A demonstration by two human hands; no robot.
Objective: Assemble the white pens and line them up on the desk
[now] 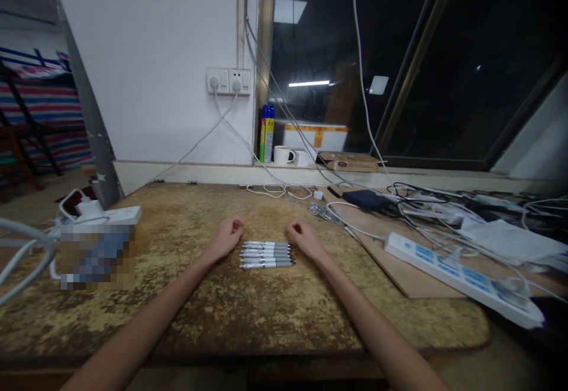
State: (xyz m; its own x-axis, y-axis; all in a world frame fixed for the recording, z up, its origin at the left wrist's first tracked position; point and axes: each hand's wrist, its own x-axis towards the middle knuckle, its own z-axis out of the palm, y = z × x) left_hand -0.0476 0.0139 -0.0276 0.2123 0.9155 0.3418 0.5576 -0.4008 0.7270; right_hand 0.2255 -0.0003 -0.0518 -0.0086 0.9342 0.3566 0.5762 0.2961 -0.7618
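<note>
Several pens [265,255] lie side by side in a neat stack of rows on the worn wooden table [186,308]. They have white and clear barrels with grey grip ends, and their tips point to the right. My left hand [229,235] rests on the table just beyond the pens' left ends, fingers curled in with nothing seen in them. At the opposite ends, my right hand [302,237] is also loosely closed, close to the tips. No pen is held by either hand.
A white power strip [461,278] with cables lies on a brown board [417,284] at right. Another power strip [119,216] sits at left, beside a pixelated patch. A mug [282,154] and a spray can [267,133] stand on the windowsill.
</note>
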